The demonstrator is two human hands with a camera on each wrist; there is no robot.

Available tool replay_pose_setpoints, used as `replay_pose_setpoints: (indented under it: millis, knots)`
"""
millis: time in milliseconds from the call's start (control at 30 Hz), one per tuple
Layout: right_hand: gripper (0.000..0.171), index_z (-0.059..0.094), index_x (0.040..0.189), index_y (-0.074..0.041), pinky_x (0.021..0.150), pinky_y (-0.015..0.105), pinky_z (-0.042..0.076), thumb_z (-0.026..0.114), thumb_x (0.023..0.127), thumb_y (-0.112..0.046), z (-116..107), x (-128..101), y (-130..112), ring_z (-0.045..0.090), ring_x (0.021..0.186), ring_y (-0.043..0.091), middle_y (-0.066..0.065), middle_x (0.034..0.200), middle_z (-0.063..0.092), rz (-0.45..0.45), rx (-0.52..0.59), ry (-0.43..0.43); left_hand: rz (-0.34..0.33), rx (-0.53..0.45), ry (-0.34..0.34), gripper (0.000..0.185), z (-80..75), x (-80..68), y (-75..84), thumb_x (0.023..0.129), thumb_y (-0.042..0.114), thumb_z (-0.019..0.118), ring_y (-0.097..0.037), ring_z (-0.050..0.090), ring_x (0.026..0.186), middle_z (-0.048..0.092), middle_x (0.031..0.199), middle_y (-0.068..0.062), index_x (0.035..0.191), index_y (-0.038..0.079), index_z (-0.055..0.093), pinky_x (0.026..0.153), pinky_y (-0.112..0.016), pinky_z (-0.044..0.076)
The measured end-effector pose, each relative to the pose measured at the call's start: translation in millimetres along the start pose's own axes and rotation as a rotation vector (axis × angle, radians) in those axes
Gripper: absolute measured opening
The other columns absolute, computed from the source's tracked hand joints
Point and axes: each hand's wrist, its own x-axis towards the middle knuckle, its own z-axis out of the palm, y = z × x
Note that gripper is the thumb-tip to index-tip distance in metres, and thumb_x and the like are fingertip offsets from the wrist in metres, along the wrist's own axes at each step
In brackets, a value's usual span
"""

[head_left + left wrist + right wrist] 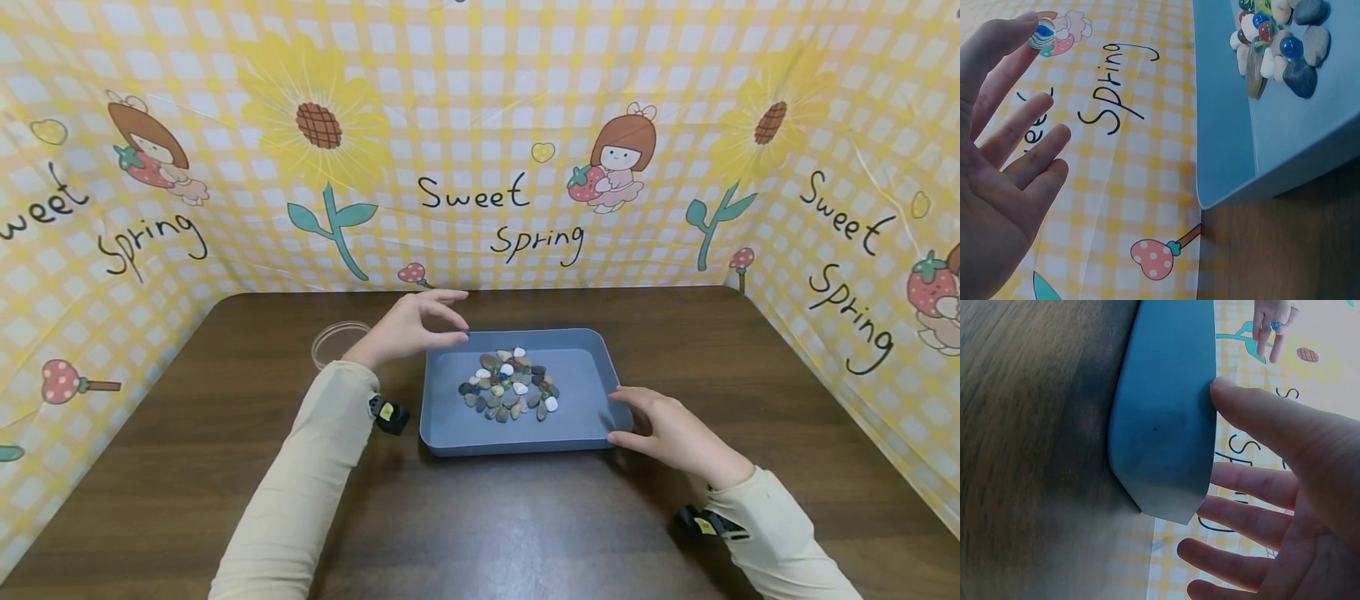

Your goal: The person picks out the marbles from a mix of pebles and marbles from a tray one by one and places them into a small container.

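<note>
My left hand (412, 327) is raised above the back left corner of a blue-grey tray (581, 408). Between its thumb and forefinger it pinches a clear glass marble (1042, 34) with a blue and white swirl; the other fingers are spread. The same marble shows small in the right wrist view. In the tray lies a heap of smooth pebbles (504, 412) mixed with coloured marbles (1291, 47). At the tray's front right corner, my right hand (671, 429) touches the rim with thumb and fingertips, its fingers loosely extended.
A clear round dish (314, 343) stands left of the tray, partly covered by the left hand and wrist. The brown wooden table (495, 517) meets a yellow checked cloth (465, 108) at the back and both sides.
</note>
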Motion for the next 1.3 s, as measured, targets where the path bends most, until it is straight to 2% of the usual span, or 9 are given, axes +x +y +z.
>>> replay_pose_setpoints:
  millis: [133, 367, 800, 967, 1100, 1300]
  knots:
    - [0.053, 0.057, 0.123, 0.001, 0.096, 0.051, 0.045, 0.071, 0.081, -0.029, -1, 0, 0, 0.054, 0.118, 0.036, 0.021, 0.127, 0.057, 0.007, 0.002, -0.006, -0.008, -0.008, 0.016, 0.016, -4.8, -4.4, -1.2, 0.082, 0.023, 0.072, -0.025, 0.034, 0.138, 0.047, 0.142, -0.004, 0.095, 0.014, 0.074, 0.110, -0.051, 0.031]
    - [0.053, 0.057, 0.122, 0.001, 0.096, 0.050, 0.045, 0.071, 0.081, -0.029, -1, 0, -1, 0.055, 0.118, 0.036, 0.021, 0.127, 0.058, 0.009, 0.000, -0.008, -0.009, -0.027, 0.042, 0.018, -13.8, -13.2, -3.2, 0.083, 0.018, 0.070, -0.028, 0.031, 0.139, 0.047, 0.143, -0.007, 0.098, 0.008, 0.073, 0.111, -0.053, 0.028]
    - [0.053, 0.057, 0.122, 0.002, 0.096, 0.051, 0.045, 0.072, 0.081, -0.027, 0, 1, 0, 0.055, 0.117, 0.036, 0.022, 0.126, 0.058, -0.001, -0.003, 0.000, -0.064, -0.101, 0.079, 0.023, -23.8, -27.2, -11.8, 0.082, 0.024, 0.071, -0.027, 0.028, 0.141, 0.045, 0.144, -0.005, 0.098, 0.008, 0.072, 0.111, -0.057, 0.026]
    - [0.052, 0.057, 0.122, 0.002, 0.096, 0.050, 0.045, 0.071, 0.081, -0.027, 1, 0, 2, 0.055, 0.118, 0.036, 0.022, 0.127, 0.057, -0.013, -0.006, 0.005, -0.071, -0.080, 0.097, 0.023, -28.6, -31.7, -18.7, 0.082, 0.027, 0.072, -0.025, 0.032, 0.139, 0.047, 0.143, -0.002, 0.098, 0.011, 0.072, 0.111, -0.054, 0.027]
    - [0.053, 0.057, 0.123, 0.001, 0.096, 0.050, 0.045, 0.071, 0.081, -0.028, 2, 0, 2, 0.054, 0.119, 0.036, 0.021, 0.127, 0.057, -0.012, -0.006, 0.005, -0.075, -0.056, 0.122, 0.023, -34.3, -36.9, -23.3, 0.082, 0.028, 0.072, -0.026, 0.035, 0.137, 0.047, 0.143, -0.004, 0.098, 0.012, 0.073, 0.108, -0.054, 0.032]
    - [0.053, 0.057, 0.123, 0.001, 0.096, 0.050, 0.045, 0.071, 0.082, -0.028, 1, 0, 2, 0.054, 0.119, 0.036, 0.022, 0.128, 0.057, -0.004, -0.003, 0.000, -0.092, -0.038, 0.155, 0.024, -42.2, -46.4, -30.8, 0.083, 0.027, 0.070, -0.026, 0.038, 0.135, 0.047, 0.143, -0.005, 0.098, 0.009, 0.072, 0.092, -0.047, 0.049]
